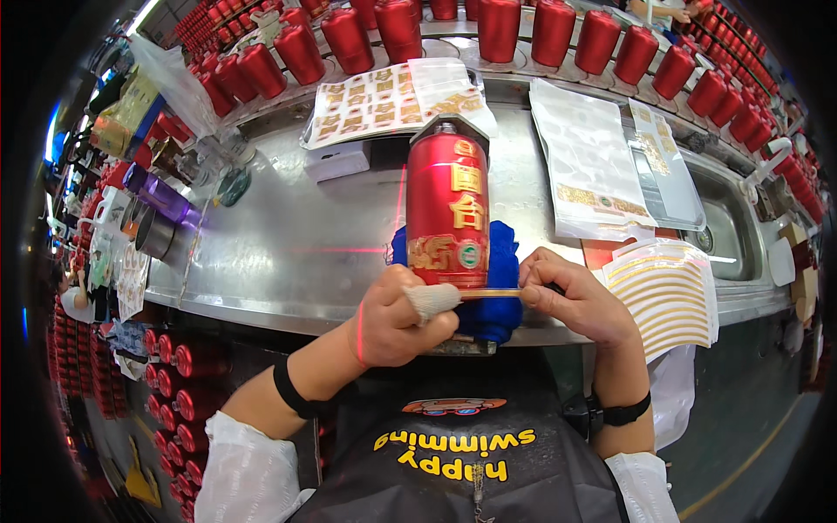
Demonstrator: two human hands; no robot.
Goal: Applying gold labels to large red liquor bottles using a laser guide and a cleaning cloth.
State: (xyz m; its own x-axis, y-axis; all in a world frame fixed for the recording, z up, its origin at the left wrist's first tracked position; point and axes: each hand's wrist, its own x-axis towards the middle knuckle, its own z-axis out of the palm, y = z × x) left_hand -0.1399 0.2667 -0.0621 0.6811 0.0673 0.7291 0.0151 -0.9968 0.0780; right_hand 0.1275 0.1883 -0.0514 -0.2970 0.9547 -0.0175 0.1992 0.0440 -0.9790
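Note:
A red bottle (445,196) with raised-looking gold characters and a small green round mark lies in front of me, its base toward me. It rests on a blue cloth (500,315) in a holder. A thin gold strip (490,294) runs across the bottle's base end. My right hand (582,298) pinches the strip's right end; a small dark thing shows by its fingers. Closed at the strip's left end is my left hand (391,319), with a white knitted cover (432,301) on one finger. Its exact grip is partly hidden.
Label sheets lie behind the bottle (366,103) and at right (586,166). A sheet of curved gold strips (663,292) hangs at the table's right edge, near a sink (728,213). Red bottles (499,30) line a conveyor. A purple bottle (161,193) stands left.

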